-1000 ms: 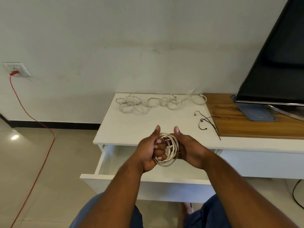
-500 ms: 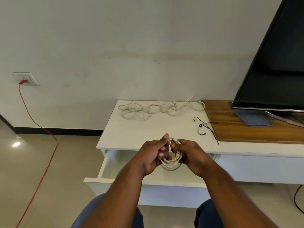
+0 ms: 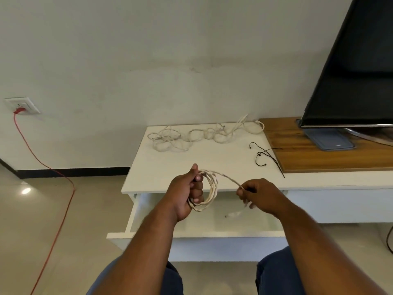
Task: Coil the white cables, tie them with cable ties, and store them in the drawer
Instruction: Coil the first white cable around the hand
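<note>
My left hand grips a coil of white cable above the open white drawer. A loose end runs from the coil's top to my right hand, which pinches it; the plug end dangles below that hand over the drawer. More loose white cables lie tangled at the back of the white cabinet top. Black cable ties lie on the top to the right, near the wooden board.
A wooden board at the right carries a television and its stand. A red cord runs from a wall socket down across the floor on the left. My knees are below the drawer front.
My hands were together around the coil; now the right hand has pulled away to the right, drawing a length of cable out of it. The view has shifted slightly.
</note>
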